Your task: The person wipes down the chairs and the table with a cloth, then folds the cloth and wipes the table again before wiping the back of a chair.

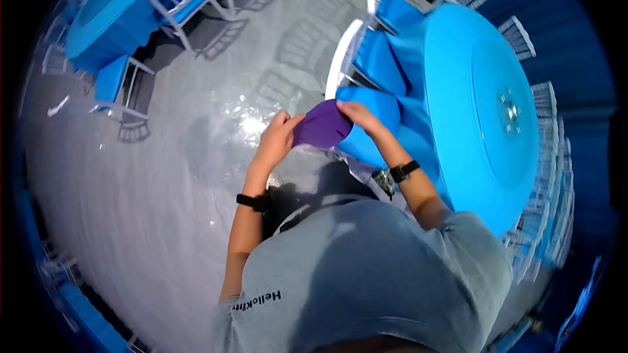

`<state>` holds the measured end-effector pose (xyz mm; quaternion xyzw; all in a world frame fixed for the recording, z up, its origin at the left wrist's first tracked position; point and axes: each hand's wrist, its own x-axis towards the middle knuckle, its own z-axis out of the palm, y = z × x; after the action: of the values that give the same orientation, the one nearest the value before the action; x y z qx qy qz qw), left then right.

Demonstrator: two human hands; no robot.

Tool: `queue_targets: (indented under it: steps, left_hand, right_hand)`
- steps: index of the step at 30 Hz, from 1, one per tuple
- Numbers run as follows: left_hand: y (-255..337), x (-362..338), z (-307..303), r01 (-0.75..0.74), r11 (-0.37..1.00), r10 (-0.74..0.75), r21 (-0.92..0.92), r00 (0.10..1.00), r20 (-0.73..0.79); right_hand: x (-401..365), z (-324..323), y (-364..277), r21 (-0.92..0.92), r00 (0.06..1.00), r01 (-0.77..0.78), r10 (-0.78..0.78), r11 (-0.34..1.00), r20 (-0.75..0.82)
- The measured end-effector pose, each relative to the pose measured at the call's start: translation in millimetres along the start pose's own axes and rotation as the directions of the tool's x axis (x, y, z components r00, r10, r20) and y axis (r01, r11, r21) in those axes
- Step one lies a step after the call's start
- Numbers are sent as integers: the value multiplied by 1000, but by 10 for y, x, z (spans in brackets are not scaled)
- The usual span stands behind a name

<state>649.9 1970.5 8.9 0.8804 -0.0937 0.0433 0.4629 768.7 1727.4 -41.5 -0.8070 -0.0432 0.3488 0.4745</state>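
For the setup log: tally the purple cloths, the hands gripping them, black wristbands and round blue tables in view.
Purple cloth: 1
Hands gripping it, left hand and right hand: 2
Black wristbands: 2
Round blue tables: 2
Total: 7

Entry 1: lettering "HelloKitty" (256,301), printed in black as one word with two capitals. It stands on the left sleeve of the person's grey T-shirt (366,274), close to the hem. The black wristbands (403,171) are too small to read.
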Motion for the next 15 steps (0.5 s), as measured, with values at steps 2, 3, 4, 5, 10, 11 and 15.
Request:
queue_targets:
  steps: [2, 3, 4, 5, 10, 11, 15]
  left_hand:
    - [-27, 116, -151, -77, 997, 78, -22, 996, 49]
    - [-84, 188, -206, -150, 989, 150, 3, 987, 62]
    - [-110, 267, -262, -222, 975, 219, 28, 972, 78]
    - [-150, 352, -277, -256, 965, 250, 52, 964, 90]
    - [-254, 1024, -367, -481, 876, 482, -24, 872, 85]
    - [-262, 1158, -338, -544, 839, 543, -3, 838, 50]
    - [-298, 1605, -254, -683, 728, 678, 53, 730, 87]
  right_hand:
    - [-197, 34, -144, 414, 969, -78, 166, 907, -181]
    - [-212, 15, -73, 344, 951, -16, 121, 939, -286]
    - [-244, -17, -20, 366, 940, -25, 147, 930, -309]
    - [-251, -23, 74, 75, 905, -43, 70, 996, -419]
    - [-303, 371, -211, -161, 740, 154, -221, 975, -635]
    - [-263, 542, -326, -110, 789, 154, -189, 982, -584]
    - [128, 896, -414, -554, 610, -31, -423, 832, -670]
